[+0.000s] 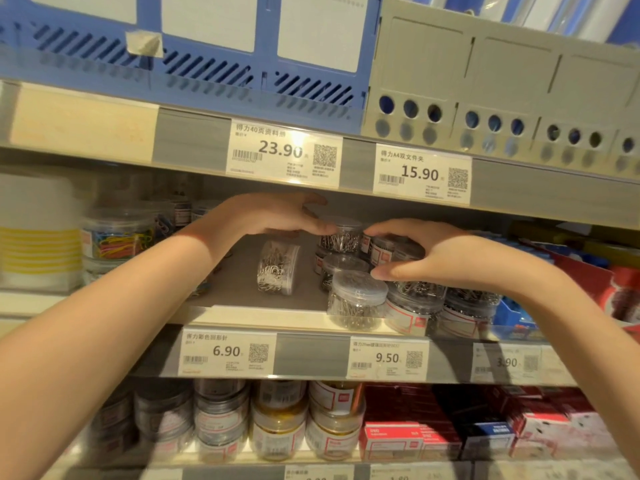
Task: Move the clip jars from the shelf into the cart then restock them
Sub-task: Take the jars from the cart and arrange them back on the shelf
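Clear jars of silver clips stand stacked on the middle shelf (242, 317). My left hand (273, 216) reaches in and its fingers curl round the lid of a rear upper jar (341, 233). My right hand (422, 258) grips a neighbouring red-labelled jar (391, 249) on the upper layer, thumb in front, fingers behind. One front jar (356, 299) stands at the shelf edge. Another jar (277, 266) lies on its side to the left. No cart is in view.
Jars of coloured clips (117, 237) sit at the left of the same shelf. Blue file baskets (194, 60) and grey holders (485, 91) fill the shelf above. More jars (277, 420) and red boxes (398, 431) are on the shelf below.
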Demonstrator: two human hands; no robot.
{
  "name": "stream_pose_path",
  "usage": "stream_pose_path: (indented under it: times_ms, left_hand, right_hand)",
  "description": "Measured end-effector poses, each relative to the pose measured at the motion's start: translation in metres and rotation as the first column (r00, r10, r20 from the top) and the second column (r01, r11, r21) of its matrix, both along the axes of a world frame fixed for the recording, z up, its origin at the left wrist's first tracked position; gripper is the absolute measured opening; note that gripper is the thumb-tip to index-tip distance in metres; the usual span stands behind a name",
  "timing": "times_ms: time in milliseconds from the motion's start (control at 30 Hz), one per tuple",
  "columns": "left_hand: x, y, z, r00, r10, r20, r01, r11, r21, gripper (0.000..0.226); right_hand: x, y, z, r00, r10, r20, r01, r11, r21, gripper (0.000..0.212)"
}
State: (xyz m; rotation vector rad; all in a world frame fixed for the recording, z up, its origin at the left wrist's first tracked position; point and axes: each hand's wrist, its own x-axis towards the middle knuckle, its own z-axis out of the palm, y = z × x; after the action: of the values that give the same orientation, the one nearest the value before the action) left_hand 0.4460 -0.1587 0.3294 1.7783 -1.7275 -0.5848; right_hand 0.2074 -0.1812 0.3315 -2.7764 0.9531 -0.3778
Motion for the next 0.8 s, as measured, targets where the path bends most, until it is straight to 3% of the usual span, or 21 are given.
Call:
stream_pose_path:
  times_ms: [133, 333, 467, 600, 800]
  left_hand:
    - [0.007, 0.029, 0.005, 0.964, -0.074, 0.257, 0.044, 0.992, 0.120, 0.056]
    - [0.010, 0.056, 0.009, 0.930, -0.189, 0.316, 0.106, 0.959, 0.262, 0.058]
    - [0.011, 0.058, 0.007, 0.871, -0.182, 0.456, 0.054, 0.959, 0.280, 0.073]
    - [0.010, 0.055, 0.001, 0.866, -0.121, 0.485, 0.038, 0.984, 0.176, 0.062]
    - [0.007, 0.041, -0.006, 0.950, 0.001, 0.313, 0.023, 0.997, -0.075, 0.040]
  right_hand:
    - [0.000, 0.001, 0.000, 1.000, 0.007, 0.008, -0.007, 1.000, -0.003, 0.061]
    - [0.000, 0.001, -0.003, 1.000, 0.013, 0.006, -0.013, 1.000, -0.022, 0.060]
    - [0.000, 0.001, -0.003, 1.000, 0.016, 0.001, -0.016, 0.999, -0.029, 0.059]
    - [0.001, 0.001, -0.004, 1.000, 0.020, 0.017, -0.020, 0.999, -0.032, 0.057]
    - [0.000, 0.000, -0.004, 0.999, 0.024, 0.027, -0.023, 0.999, -0.042, 0.057]
